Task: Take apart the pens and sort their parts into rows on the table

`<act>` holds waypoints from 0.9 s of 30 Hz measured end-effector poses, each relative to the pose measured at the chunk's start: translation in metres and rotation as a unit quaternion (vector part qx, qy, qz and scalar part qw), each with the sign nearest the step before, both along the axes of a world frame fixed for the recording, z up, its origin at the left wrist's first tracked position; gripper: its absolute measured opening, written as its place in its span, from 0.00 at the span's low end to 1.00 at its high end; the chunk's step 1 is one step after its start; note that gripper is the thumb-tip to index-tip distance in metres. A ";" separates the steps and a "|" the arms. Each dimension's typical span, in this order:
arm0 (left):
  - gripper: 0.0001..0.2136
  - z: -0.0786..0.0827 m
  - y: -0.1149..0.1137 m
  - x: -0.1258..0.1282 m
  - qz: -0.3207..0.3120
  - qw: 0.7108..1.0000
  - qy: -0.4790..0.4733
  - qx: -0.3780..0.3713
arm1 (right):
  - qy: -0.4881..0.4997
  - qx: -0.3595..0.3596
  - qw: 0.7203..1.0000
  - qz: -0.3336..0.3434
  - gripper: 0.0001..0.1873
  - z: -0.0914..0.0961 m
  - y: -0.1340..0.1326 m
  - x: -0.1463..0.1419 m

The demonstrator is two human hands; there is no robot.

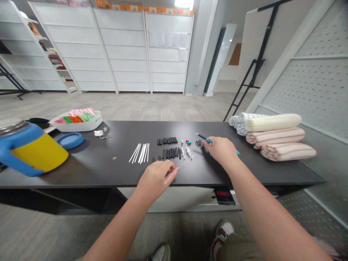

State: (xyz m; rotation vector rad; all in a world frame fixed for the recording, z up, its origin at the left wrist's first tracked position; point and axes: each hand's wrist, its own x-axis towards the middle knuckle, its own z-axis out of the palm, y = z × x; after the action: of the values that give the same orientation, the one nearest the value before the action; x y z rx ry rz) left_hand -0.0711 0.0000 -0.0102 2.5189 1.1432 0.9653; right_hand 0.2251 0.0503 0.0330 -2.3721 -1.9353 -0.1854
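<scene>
My right hand (220,150) rests over the right part of the dark table (108,166), gripping a black-and-teal pen (204,138) whose tip points left. My left hand (157,178) lies curled near the table's front edge, its fingertips hidden beneath it. Just beyond it are small dark coils (156,158) and a fan of white pen refills (141,153). Two rows of black barrels (170,153) stand in the middle, beside small white parts (187,153). A few teal and red bits (187,141) and a dark cluster (199,143) lie nearer my right hand.
A blue-and-yellow mug (34,150) and a blue lid (70,140) stand at the table's left. Behind them is a white tray (77,122) of coloured packets. Rolled striped towels (282,143) are piled at the right end. White shelving lines the far wall.
</scene>
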 end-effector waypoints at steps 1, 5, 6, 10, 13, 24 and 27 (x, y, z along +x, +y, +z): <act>0.09 0.000 0.000 0.000 -0.001 1.000 0.003 0.002 | 0.000 0.001 1.000 0.003 0.24 -0.002 0.000 0.000; 0.10 -0.001 0.000 0.000 -0.003 1.000 0.012 0.017 | -0.006 0.013 1.000 0.010 0.23 -0.008 0.002 0.000; 0.10 -0.001 0.000 0.000 -0.003 1.000 0.013 0.020 | -0.006 0.013 1.000 0.009 0.23 -0.008 0.003 0.000; 0.09 -0.001 0.000 0.000 0.002 1.000 0.019 0.020 | -0.002 0.006 1.000 0.003 0.23 -0.008 0.004 0.001; 0.09 -0.001 0.000 0.000 0.004 1.000 0.019 0.013 | 0.001 0.018 1.000 -0.004 0.24 -0.003 0.002 -0.001; 0.25 0.010 0.013 -0.005 0.008 0.955 -0.251 -0.161 | 0.175 0.024 0.936 0.304 0.18 0.010 -0.062 -0.063; 0.31 0.011 0.020 -0.011 -0.043 0.913 -0.320 -0.250 | 0.288 0.005 0.896 0.338 0.18 0.002 -0.078 -0.081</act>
State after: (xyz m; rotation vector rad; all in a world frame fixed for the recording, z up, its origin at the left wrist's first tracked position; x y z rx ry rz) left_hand -0.0822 0.0198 0.0011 1.6469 0.9047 1.1671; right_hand 0.1436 -0.0275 0.0348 -1.3592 -2.2321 0.4870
